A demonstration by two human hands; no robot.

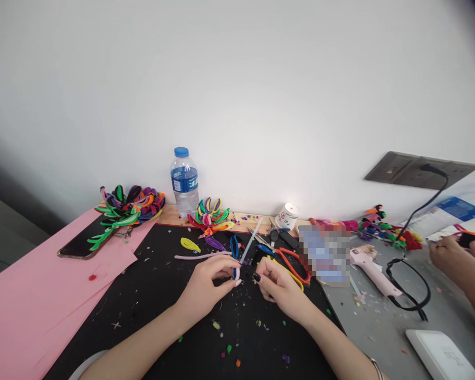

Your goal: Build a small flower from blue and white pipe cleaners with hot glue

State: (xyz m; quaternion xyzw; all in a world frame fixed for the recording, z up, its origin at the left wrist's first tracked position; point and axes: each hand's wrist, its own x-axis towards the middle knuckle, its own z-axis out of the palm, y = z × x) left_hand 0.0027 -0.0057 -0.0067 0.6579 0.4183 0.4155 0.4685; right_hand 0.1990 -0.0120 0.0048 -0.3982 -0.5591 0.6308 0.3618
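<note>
Over a black-covered desk [142, 327], a left hand [208, 282] pinches a lilac-and-blue fuzzy loop [236, 274] between thumb and fingers. Apart from it, the right hand [279, 287] curls its fingers in; whether that grip holds anything, I cannot tell. Beyond lie a yellow loop [190, 244], then a bottle [184, 184] near the wall [237, 95].

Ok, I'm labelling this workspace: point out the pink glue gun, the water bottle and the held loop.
Pink glue gun [376, 272], head view: on its handle.
Water bottle [184, 180], head view: on its blue label.
Held loop [237, 274], head view: on its pale strip.
</note>
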